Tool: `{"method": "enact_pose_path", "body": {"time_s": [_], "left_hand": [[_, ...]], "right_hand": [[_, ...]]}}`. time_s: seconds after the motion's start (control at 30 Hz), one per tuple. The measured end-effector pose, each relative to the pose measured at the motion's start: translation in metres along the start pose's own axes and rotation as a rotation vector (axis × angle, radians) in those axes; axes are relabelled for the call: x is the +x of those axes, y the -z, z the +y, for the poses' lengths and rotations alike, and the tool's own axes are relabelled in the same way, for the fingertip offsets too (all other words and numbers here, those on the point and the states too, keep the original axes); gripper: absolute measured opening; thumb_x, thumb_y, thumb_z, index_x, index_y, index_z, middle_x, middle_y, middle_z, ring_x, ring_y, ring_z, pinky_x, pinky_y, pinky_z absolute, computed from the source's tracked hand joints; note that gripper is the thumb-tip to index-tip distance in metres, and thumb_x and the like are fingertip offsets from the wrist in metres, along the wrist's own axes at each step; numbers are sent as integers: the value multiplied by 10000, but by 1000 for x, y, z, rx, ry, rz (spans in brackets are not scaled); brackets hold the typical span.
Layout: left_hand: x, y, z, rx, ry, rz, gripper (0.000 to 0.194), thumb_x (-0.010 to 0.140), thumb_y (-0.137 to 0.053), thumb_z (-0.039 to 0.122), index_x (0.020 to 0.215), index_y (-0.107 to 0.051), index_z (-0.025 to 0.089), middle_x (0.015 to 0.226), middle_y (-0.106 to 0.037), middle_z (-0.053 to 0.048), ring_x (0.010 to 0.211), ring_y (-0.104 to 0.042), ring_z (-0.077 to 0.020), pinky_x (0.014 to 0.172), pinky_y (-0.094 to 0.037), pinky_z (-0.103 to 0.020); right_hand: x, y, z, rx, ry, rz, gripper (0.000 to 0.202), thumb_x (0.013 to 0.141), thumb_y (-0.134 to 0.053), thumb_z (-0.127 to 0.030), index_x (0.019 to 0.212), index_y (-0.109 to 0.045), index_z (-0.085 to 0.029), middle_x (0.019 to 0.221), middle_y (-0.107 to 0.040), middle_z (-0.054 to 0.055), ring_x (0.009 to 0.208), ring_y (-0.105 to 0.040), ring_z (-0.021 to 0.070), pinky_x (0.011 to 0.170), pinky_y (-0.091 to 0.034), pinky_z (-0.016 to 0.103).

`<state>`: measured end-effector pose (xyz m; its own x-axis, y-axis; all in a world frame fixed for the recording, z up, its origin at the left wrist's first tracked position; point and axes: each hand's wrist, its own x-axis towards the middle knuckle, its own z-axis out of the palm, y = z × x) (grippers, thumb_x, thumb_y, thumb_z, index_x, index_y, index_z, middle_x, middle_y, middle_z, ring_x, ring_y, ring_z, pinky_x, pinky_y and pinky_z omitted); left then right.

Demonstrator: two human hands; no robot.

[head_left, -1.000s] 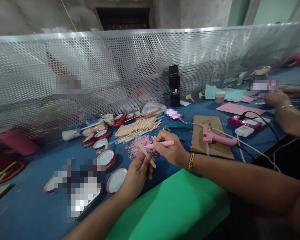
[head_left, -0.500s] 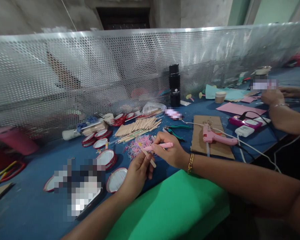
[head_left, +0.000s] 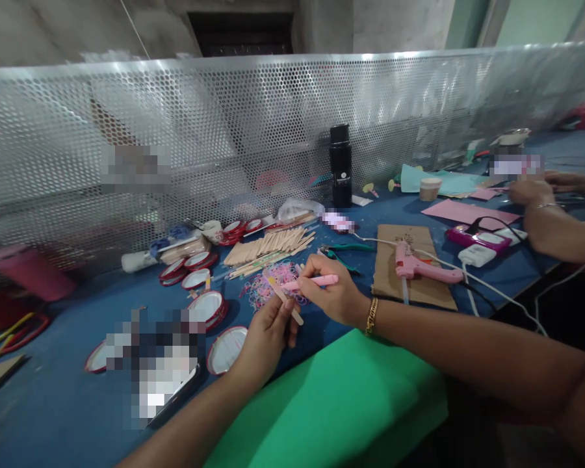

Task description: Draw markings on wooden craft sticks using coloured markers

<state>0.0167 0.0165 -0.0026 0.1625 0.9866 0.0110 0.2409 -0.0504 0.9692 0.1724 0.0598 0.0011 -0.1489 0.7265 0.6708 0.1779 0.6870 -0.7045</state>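
Between the thumb and fingers of my left hand is a wooden craft stick, slanted, with a yellowish mark near its upper end. My right hand grips a pink pen, its tip end pointing left close to the stick. Whether the tip touches the stick cannot be made out. Just behind both hands lies a pile of pink, blue and purple loops. Farther back is a heap of plain wooden sticks. Red-rimmed round pieces lie left of my left hand.
A pink glue gun rests on cardboard at the right, with cables beside it. Green-handled pliers and a black bottle stand or lie behind my hands. Another person's hands are at far right. Green material is in front.
The pen and the fingers of my right hand have shifted very slightly against the stick. Both hands keep their holds.
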Motion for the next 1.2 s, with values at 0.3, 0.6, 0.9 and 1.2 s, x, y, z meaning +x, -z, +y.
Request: {"method": "enact_pose_path", "body": {"time_s": [0.3, 0.6, 0.9, 1.2], "left_hand": [[2, 2, -3, 10, -14, -20, 289, 891, -498, 441, 735, -502, 198, 553, -509, 72, 414, -450, -69, 437, -330, -193], [1, 1, -2, 12, -22, -15, 272, 893, -498, 430, 752, -507, 197, 557, -510, 70, 419, -455, -72, 439, -337, -193], [1, 1, -2, 22, -35, -27, 271, 907, -472, 418, 754, -501, 195, 552, -501, 73, 414, -442, -67, 431, -320, -190], [2, 1, -4, 27, -39, -17, 263, 910, -473, 415, 774, -511, 193, 561, -505, 72, 418, -444, -65, 429, -318, -188]], "right_hand": [[0, -1, -1, 16, 19, -14, 165, 803, -550, -196, 649, -494, -201, 630, -536, -22, 598, -481, 122, 583, -384, 253], [0, -1, -3, 34, 22, -15, 155, 808, -546, -201, 658, -505, -199, 636, -549, -19, 604, -490, 123, 589, -387, 254], [0, -1, 0, 44, 15, -2, 155, 808, -550, -194, 661, -501, -199, 634, -542, -23, 602, -484, 120, 588, -388, 251], [0, 0, 0, 24, 3, 25, 160, 800, -554, -191, 651, -497, -198, 617, -525, -30, 580, -469, 114, 570, -377, 248]]}}
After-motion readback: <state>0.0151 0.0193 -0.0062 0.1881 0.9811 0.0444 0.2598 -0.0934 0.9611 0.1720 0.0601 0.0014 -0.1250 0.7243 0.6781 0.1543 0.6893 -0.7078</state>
